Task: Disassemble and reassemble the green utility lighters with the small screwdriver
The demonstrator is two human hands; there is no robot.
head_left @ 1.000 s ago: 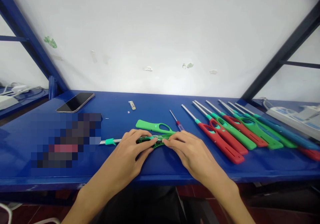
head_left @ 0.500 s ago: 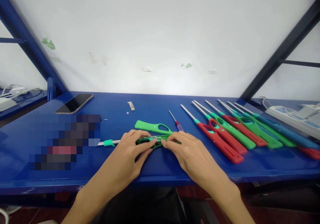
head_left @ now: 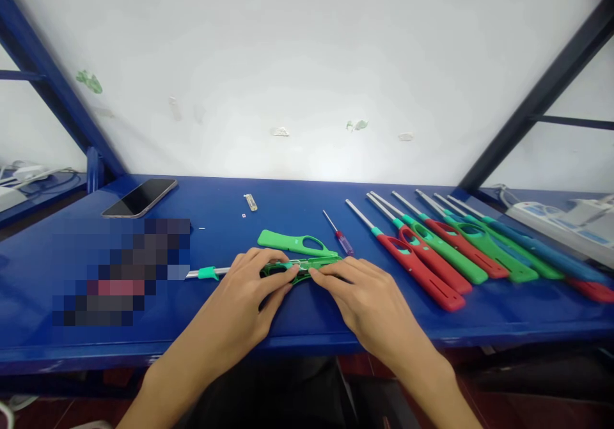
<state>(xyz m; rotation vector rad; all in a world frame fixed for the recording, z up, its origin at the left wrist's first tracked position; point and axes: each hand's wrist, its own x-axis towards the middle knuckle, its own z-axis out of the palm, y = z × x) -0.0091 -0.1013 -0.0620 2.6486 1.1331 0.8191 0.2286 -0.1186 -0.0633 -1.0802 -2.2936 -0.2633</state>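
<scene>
An opened green gas lighter (head_left: 326, 263) lies across the front of the table, its inner parts showing. My left hand (head_left: 254, 282) grips its trigger area, thumb and fingers closed around the shell. The metal tube with its teal collar (head_left: 208, 273) sticks out to the left of that hand. At the handle end, my right hand (head_left: 367, 288) has its fingers closed together against the shell; its fingertips partly hide what they touch. Just behind lies the loose green handle half (head_left: 283, 241). A small screwdriver (head_left: 343, 242) with a clear and red handle rests beyond my right hand.
Several red, green and blue lighters, among them a red lighter (head_left: 422, 275), lie in a row at right. A phone (head_left: 141, 197) sits at back left, a blurred patch before it. A small clear part (head_left: 251, 202) and tiny pieces lie mid-table. A white wall stands behind.
My right hand's fingers have shifted slightly back toward me, uncovering more of the green shell's handle end. My left hand keeps its hold. The view has moved a little.
</scene>
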